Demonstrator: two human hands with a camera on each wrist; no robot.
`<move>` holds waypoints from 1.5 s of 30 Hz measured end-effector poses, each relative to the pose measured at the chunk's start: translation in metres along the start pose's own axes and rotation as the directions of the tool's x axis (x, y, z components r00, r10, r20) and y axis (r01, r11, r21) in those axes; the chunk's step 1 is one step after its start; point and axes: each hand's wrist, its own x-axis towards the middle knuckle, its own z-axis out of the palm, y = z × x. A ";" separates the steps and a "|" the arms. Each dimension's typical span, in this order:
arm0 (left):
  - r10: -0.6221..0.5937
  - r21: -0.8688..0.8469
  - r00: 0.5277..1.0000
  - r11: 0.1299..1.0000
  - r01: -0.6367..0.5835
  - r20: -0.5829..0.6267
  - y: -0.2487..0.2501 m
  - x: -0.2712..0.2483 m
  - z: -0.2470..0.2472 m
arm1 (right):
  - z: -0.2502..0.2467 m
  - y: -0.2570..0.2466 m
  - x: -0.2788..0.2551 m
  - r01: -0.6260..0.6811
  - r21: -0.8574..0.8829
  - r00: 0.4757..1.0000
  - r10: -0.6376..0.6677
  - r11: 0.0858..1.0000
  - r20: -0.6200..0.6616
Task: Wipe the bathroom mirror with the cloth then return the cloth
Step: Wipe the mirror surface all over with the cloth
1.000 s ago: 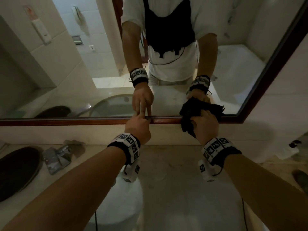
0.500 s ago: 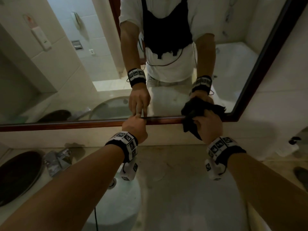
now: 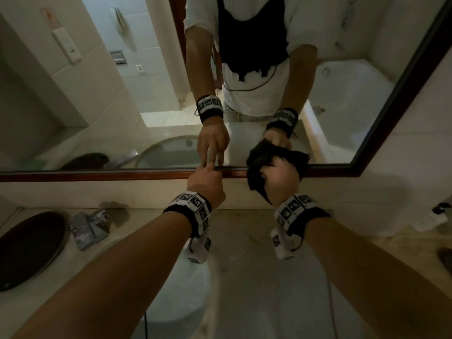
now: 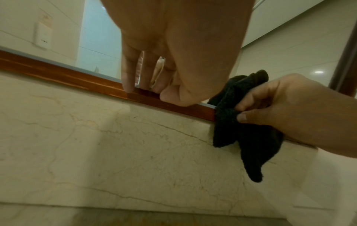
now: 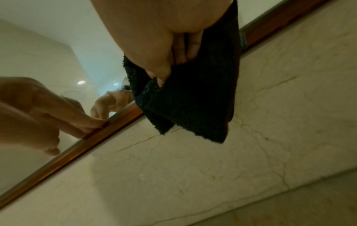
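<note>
The mirror [image 3: 122,106] has a brown wooden frame [image 3: 97,174]. My left hand [image 3: 205,177] rests the tips of its straight fingers [image 4: 128,85] on the bottom rail of the frame and holds nothing. Just to its right, my right hand [image 3: 281,177] grips a bunched black cloth [image 3: 255,184] against the mirror's lower edge. In the wrist views the cloth [image 4: 241,137] [image 5: 193,99] hangs down over the frame and the marble wall below it. The left hand [image 5: 48,114] also shows in the right wrist view, touching the rail.
A marble counter [image 3: 256,277] runs below the mirror, with a white basin [image 3: 181,289] under my left arm. A dark round tray [image 3: 27,245] and shiny foil packets [image 3: 88,226] lie at the left. A white object [image 3: 435,216] sits at the far right.
The right hand with the cloth has slid a little left along the mirror's lower edge, closer to the left hand. The left hand stays on the frame.
</note>
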 end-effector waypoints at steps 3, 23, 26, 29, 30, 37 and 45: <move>-0.005 0.011 1.000 1.000 0.004 0.020 0.002 -0.001 -0.002 | -0.003 0.000 -0.006 0.028 0.080 0.997 -0.022 0.996 -0.068; 0.218 0.109 0.976 0.970 -0.215 -0.009 0.086 -0.001 -0.011 | -0.047 0.140 -0.049 -0.238 0.104 0.951 0.254 0.966 -0.176; 0.202 0.157 0.979 0.968 -0.194 -0.038 0.101 0.001 -0.008 | -0.039 0.148 -0.051 -0.233 0.056 0.954 0.239 0.971 -0.179; 0.194 0.143 0.981 0.972 -0.187 -0.033 0.100 0.003 -0.007 | -0.031 0.141 -0.046 -0.230 0.114 0.940 0.251 0.967 -0.233; 0.192 0.129 0.981 0.974 -0.188 -0.025 0.100 0.004 -0.008 | -0.029 0.136 -0.043 -0.205 0.129 0.939 0.232 0.970 -0.252; 0.187 0.134 0.982 0.973 -0.190 0.037 0.102 0.006 -0.015 | -0.021 0.112 -0.035 -0.116 0.183 0.957 0.159 0.976 -0.241; 0.182 0.132 0.979 0.972 -0.193 0.087 0.104 0.007 -0.024 | -0.029 0.120 -0.037 -0.044 0.168 0.950 0.094 0.985 -0.299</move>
